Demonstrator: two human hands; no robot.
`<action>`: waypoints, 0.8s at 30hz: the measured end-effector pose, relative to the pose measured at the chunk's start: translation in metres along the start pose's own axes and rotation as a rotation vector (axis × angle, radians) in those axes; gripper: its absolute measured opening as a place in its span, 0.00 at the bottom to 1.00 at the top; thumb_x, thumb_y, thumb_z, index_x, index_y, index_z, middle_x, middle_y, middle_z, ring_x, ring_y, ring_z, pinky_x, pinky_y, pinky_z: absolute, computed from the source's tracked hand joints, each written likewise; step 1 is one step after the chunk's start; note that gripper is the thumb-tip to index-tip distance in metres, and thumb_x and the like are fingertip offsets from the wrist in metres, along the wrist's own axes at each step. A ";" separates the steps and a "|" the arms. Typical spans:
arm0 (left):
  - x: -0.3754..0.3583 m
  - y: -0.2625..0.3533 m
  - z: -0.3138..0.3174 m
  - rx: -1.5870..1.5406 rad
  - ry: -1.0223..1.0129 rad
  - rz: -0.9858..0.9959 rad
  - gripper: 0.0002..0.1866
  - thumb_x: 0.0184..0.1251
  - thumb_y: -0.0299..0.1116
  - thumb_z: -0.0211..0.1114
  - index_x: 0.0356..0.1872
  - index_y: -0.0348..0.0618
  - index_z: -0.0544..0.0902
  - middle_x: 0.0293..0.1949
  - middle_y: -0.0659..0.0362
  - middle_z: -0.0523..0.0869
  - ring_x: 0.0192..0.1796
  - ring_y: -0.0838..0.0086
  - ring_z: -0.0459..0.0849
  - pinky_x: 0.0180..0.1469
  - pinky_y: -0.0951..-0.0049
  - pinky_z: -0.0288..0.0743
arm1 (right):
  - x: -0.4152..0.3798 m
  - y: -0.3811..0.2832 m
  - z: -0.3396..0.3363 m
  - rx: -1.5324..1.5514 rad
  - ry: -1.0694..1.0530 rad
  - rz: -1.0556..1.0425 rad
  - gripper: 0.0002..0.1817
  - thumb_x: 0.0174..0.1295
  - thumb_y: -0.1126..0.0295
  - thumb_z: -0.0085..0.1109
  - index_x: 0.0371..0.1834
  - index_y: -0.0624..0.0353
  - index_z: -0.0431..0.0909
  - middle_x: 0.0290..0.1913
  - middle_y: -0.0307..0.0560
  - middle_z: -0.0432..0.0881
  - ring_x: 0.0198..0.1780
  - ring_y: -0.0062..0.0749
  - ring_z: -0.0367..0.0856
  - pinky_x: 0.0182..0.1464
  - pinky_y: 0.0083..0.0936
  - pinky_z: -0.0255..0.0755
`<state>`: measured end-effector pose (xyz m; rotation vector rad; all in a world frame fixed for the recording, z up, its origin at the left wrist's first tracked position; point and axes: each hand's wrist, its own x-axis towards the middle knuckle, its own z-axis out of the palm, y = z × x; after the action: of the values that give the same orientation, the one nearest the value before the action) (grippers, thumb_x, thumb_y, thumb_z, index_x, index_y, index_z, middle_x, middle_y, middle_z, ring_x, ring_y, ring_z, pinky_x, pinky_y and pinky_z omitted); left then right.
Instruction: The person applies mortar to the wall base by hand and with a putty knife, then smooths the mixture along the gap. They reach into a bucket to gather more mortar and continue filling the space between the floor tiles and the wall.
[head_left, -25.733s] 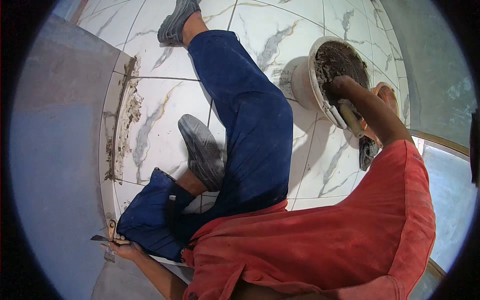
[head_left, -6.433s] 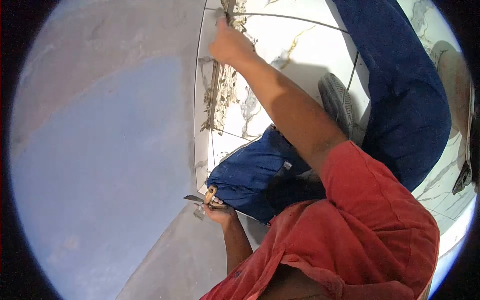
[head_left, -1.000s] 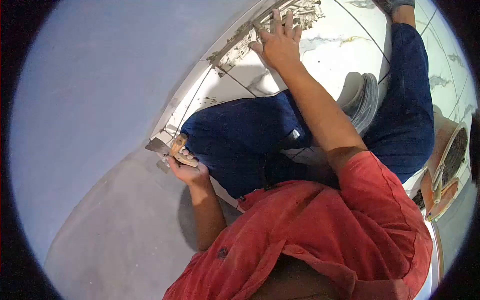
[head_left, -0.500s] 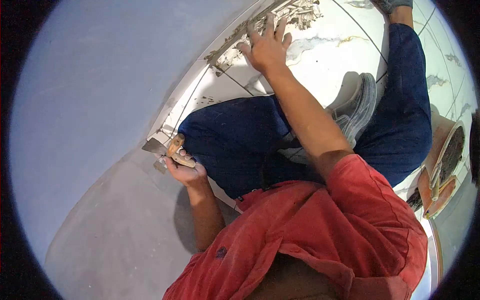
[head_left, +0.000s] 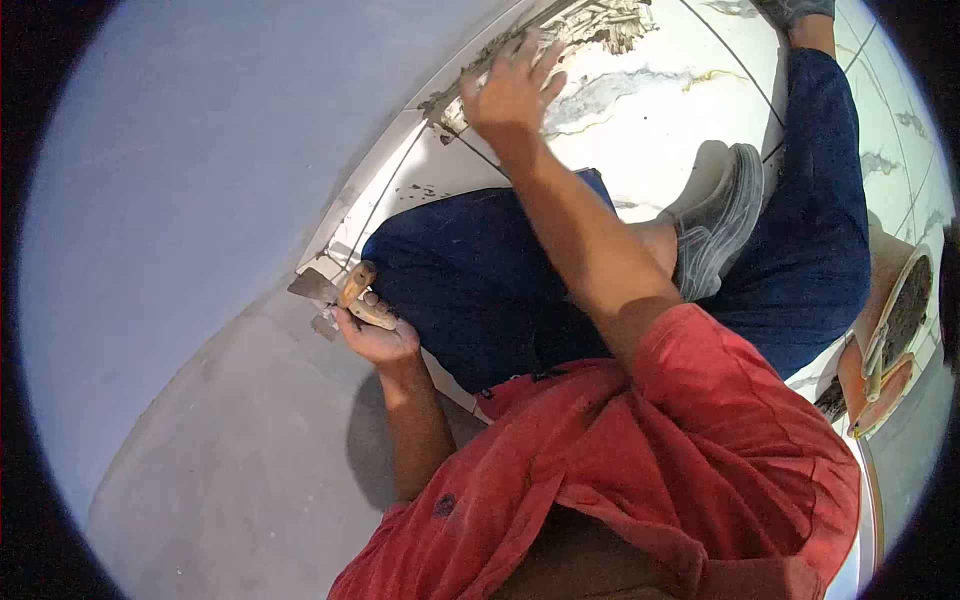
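Note:
My left hand [head_left: 378, 340] is closed around a putty knife [head_left: 314, 286] with a dark, flat metal blade, held near the wall's foot beside my bent knee. Two wooden handle-like pieces [head_left: 357, 284] show at my fingers, one upright and one along the palm. My right hand [head_left: 508, 100], slightly blurred, is open with fingers spread, over the smeared grey mortar [head_left: 440, 104] at the joint between wall and floor. Crumbly mortar scraps [head_left: 615, 22] lie just beyond it on the white marbled tile [head_left: 670, 120].
A blue-grey wall [head_left: 220, 150] rises along the left, with a bare grey surface [head_left: 240, 430] below it. At the right, a bucket [head_left: 905, 300] holds dark material, with a tool handle [head_left: 874, 378] against it. My legs [head_left: 480, 270] and grey shoe [head_left: 725, 225] cover the middle floor.
My right hand has shifted left and slightly back along the mortared joint, its forearm swinging left. The left hand with the putty knife stays nearly where it was.

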<state>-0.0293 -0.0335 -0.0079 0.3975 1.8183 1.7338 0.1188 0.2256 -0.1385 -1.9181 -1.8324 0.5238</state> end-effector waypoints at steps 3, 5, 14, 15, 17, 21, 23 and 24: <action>0.009 -0.008 -0.024 -0.341 -0.119 -0.126 0.20 0.75 0.37 0.46 0.57 0.33 0.72 0.52 0.49 0.80 0.53 0.66 0.81 0.62 0.63 0.74 | -0.024 -0.017 0.003 -0.122 -0.049 -0.070 0.39 0.55 0.51 0.60 0.63 0.72 0.70 0.77 0.71 0.44 0.76 0.78 0.36 0.67 0.76 0.40; 0.008 -0.010 -0.030 -0.401 -0.126 -0.142 0.18 0.71 0.31 0.50 0.57 0.32 0.72 0.53 0.48 0.79 0.53 0.66 0.81 0.61 0.64 0.74 | -0.028 -0.023 -0.006 -0.006 -0.210 -0.058 0.39 0.53 0.53 0.61 0.64 0.72 0.70 0.77 0.71 0.44 0.76 0.78 0.37 0.67 0.76 0.40; 0.003 -0.009 -0.020 -0.031 -0.104 0.071 0.20 0.64 0.26 0.57 0.56 0.31 0.71 0.49 0.51 0.79 0.46 0.72 0.80 0.52 0.75 0.75 | 0.053 0.030 -0.047 -0.158 -0.052 0.146 0.36 0.63 0.56 0.53 0.68 0.73 0.63 0.78 0.67 0.43 0.77 0.72 0.33 0.73 0.66 0.36; 0.004 -0.009 -0.018 -0.085 -0.092 0.048 0.20 0.64 0.27 0.57 0.56 0.31 0.71 0.48 0.52 0.79 0.44 0.73 0.80 0.51 0.76 0.75 | 0.052 0.029 -0.032 -0.152 -0.027 0.098 0.37 0.61 0.54 0.55 0.66 0.74 0.67 0.79 0.67 0.37 0.77 0.76 0.28 0.72 0.71 0.34; 0.004 -0.004 -0.015 -0.231 -0.065 -0.032 0.19 0.67 0.31 0.56 0.56 0.32 0.72 0.45 0.54 0.79 0.41 0.75 0.79 0.48 0.77 0.75 | 0.042 0.014 -0.024 -0.087 -0.028 0.084 0.37 0.62 0.54 0.54 0.65 0.75 0.67 0.79 0.67 0.40 0.77 0.75 0.29 0.72 0.71 0.35; 0.004 -0.009 -0.020 -0.091 -0.030 -0.013 0.19 0.76 0.42 0.48 0.53 0.38 0.75 0.38 0.59 0.81 0.34 0.79 0.78 0.38 0.78 0.75 | 0.005 -0.004 -0.014 -0.047 -0.081 -0.017 0.34 0.59 0.57 0.54 0.62 0.75 0.71 0.78 0.71 0.42 0.77 0.76 0.29 0.69 0.75 0.35; 0.001 0.000 0.003 -0.158 0.055 -0.066 0.20 0.78 0.46 0.44 0.51 0.40 0.76 0.36 0.61 0.81 0.31 0.79 0.78 0.31 0.80 0.74 | -0.014 -0.009 -0.029 -0.019 -0.262 -0.108 0.34 0.57 0.57 0.54 0.62 0.74 0.71 0.77 0.72 0.44 0.77 0.76 0.32 0.68 0.76 0.36; -0.001 0.006 0.013 -0.229 0.118 -0.117 0.21 0.79 0.48 0.42 0.49 0.42 0.76 0.34 0.61 0.82 0.29 0.79 0.78 0.27 0.82 0.72 | -0.015 -0.006 -0.027 0.017 -0.196 -0.096 0.36 0.56 0.59 0.55 0.65 0.72 0.69 0.76 0.73 0.47 0.77 0.78 0.33 0.67 0.78 0.37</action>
<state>-0.0219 -0.0230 -0.0020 0.0952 1.6619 1.8906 0.1276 0.2090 -0.1130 -1.8111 -2.0228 0.7146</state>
